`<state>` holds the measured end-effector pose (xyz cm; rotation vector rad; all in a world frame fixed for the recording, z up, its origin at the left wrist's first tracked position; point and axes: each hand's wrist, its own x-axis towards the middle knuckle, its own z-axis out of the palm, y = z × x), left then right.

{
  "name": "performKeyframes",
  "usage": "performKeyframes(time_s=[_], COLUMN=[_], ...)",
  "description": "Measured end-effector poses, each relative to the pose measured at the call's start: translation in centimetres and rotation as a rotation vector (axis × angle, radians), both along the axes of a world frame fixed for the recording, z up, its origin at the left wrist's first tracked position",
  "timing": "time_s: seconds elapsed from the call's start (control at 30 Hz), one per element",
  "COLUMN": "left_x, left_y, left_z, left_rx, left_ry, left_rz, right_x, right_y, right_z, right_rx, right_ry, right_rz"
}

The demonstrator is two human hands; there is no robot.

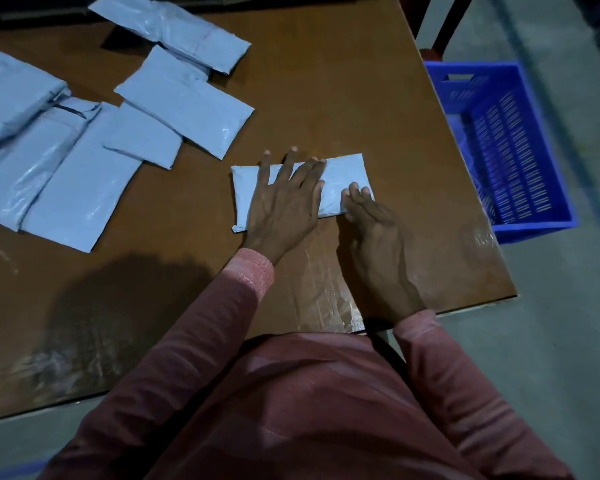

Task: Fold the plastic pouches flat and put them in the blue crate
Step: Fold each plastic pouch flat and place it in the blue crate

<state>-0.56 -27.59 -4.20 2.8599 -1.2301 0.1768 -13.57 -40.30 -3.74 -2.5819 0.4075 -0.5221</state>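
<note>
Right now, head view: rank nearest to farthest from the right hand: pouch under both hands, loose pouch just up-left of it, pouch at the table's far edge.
1. Pressed pouch: touching, under the fingers of the right hand.
2. Loose pouch: up-left, mid-table.
3. Far-edge pouch: top left, farthest back.

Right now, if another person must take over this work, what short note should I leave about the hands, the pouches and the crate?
Left hand: open, pressing flat on the folded pouch.
Right hand: open, fingertips on the near right corner of that pouch.
The folded pouch lies on the table, near its right edge. The blue crate stands on the floor to the right of the table; what is in it is hard to tell.
Done: this pouch is folded.
Left: put it in the crate, then handle the other pouches at the far left of the table.
</note>
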Motion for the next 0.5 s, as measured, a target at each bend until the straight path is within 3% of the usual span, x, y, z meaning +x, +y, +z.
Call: performKeyframes(time_s=[0.1,0.2,0.37,0.5], left_x=[0.0,0.0,-0.1,-0.1], left_y=[0.0,0.2,0.1,0.2], left_z=[0.2,0.6,0.5,1.1], left_rx=[0.003,-0.022,-0.031,-0.044], left_ry=[0.006,0.019,0.031,0.056], left_rz=[0.005,0.022,0.009,0.013], right_x=[0.6,3.0,6.7,7.0], right_y=[-0.4,-1.6,-4.8,-6.6], right_z=[2.5,5.0,4.8,3.6], right_rx=[-0.033,0.058,0.09,0.105], right_ry=[0.025,0.019,0.383,0.396], right_rz=[0.026,-0.034,0.116,0.254])
